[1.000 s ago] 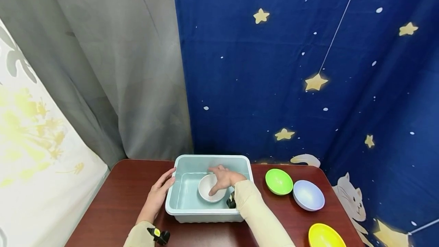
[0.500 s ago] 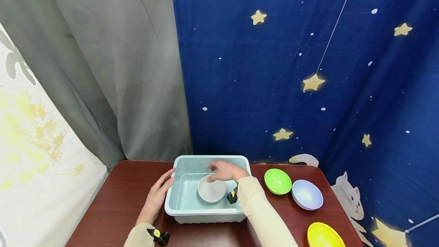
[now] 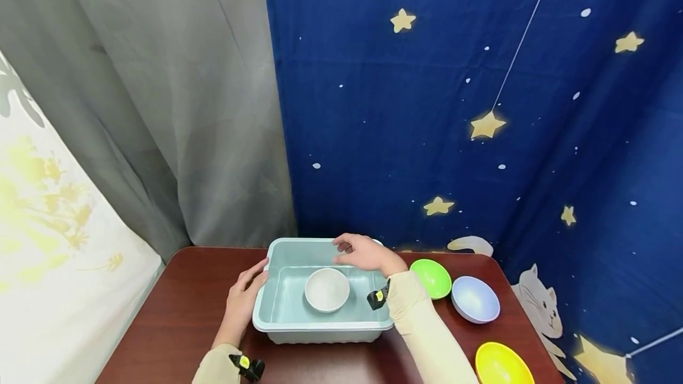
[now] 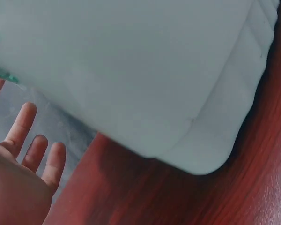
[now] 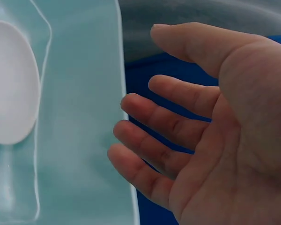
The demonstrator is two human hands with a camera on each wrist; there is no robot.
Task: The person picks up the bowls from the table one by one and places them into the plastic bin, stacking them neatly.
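Observation:
A white bowl (image 3: 327, 290) sits upright inside a pale blue-green plastic basin (image 3: 299, 328). My left hand (image 3: 242, 304) rests at the basin's left rim with its fingers extended; in the left wrist view the fingers (image 4: 21, 129) are spread beside the basin's outer wall (image 4: 131, 84). Above the far right part of the basin is my right hand (image 3: 365, 252), holding nothing. The right wrist view has its fingers (image 5: 154, 115) loosely bent and apart, with the white bowl (image 5: 11, 84) off to the left.
Right of the basin on the dark red table (image 3: 176, 313) stand a green bowl (image 3: 431, 279), a light blue bowl (image 3: 475, 300) and, nearer the front, a yellow bowl (image 3: 503, 365). Grey (image 3: 229, 135) and blue starry curtains (image 3: 373, 135) hang behind the table.
My right hand has let go of the white bowl and lifted up and to the right, leaving it in the basin. The left hand has stayed at the left rim.

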